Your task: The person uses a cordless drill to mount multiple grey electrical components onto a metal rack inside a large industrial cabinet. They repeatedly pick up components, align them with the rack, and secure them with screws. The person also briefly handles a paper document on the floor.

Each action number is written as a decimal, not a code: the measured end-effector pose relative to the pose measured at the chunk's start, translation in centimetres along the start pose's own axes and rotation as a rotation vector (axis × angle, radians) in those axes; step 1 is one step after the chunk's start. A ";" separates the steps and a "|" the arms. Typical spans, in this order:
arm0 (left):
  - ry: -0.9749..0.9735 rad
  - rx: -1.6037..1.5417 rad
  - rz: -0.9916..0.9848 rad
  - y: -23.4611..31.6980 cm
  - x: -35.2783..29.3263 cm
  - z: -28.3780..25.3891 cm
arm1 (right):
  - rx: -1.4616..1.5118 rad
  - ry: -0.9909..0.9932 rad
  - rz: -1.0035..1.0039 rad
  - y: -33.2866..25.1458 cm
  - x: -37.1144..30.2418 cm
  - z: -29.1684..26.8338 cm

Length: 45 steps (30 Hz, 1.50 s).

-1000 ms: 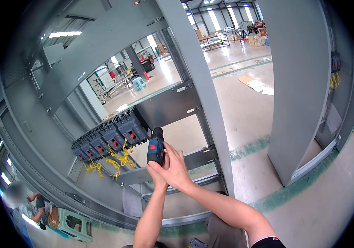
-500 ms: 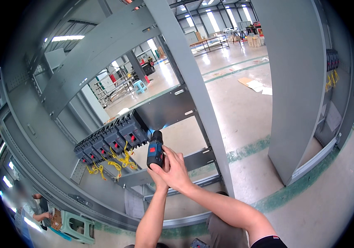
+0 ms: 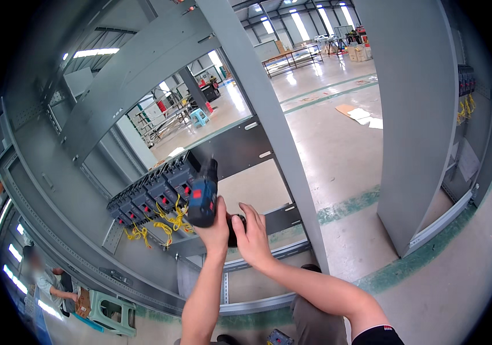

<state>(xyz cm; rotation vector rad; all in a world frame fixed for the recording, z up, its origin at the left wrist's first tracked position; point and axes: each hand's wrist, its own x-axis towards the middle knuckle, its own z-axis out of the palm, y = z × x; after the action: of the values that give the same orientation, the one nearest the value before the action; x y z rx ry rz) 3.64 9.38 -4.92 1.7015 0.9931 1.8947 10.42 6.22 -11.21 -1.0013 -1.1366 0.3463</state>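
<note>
A blue and black cordless drill [image 3: 203, 198] is in front of the right end of a row of dark circuit breakers [image 3: 157, 192]. Its chuck and bit point up and away, overlapping the dark mounting plate [image 3: 236, 148]. My left hand [image 3: 214, 230] is wrapped round the drill's handle. Against the black base of the drill, my right hand [image 3: 253, 238] presses with its thumb, fingers partly raised; the drill hides part of this contact. Yellow wire bundles [image 3: 168, 221] hang below the breakers, which have red switches.
A grey cabinet frame surrounds the breakers, with an upright post [image 3: 263, 115] to their right. Farther right stands a tall grey panel [image 3: 415, 126]. A person [image 3: 56, 290] sits at lower left near a pale green stool [image 3: 113, 313]. Another breaker [image 3: 279, 337] lies by my legs.
The drill has shifted left and tilted, its body turning across the end breaker. My hands, stacked together before, are now apart, with the right one lower at the drill's base.
</note>
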 end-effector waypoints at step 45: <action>-0.029 0.165 -0.060 0.8 5.2 0.9 | 0.096 -0.207 0.117 -0.1 -0.9 0.8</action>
<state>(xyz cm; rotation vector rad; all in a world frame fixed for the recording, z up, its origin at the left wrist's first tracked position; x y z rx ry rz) 3.71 12.69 -0.79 1.7627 1.2047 1.7887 9.36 5.90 -11.59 -0.9652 -1.2375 0.6047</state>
